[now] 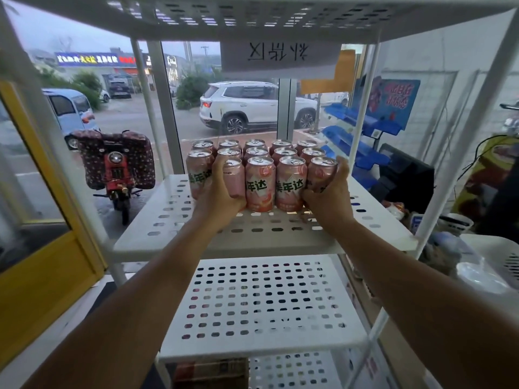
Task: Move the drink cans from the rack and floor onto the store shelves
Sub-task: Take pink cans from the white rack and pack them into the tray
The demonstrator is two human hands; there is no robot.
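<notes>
item: pink drink cans (259, 175), three rows of five, upright and packed touching, set back from the near edge of the rack shelf (261, 240).
handling, as judged: likely full, so heavy for their size; stiff walls, smooth and probably slick, prone to denting if dropped. take each round the mid-body, not the rim.
your left hand (222, 192) is wrapped round the front row's second can from the left; your right hand (328, 195) grasps the can at that row's right end.
below: a perforated lower shelf (261, 304).
</notes>
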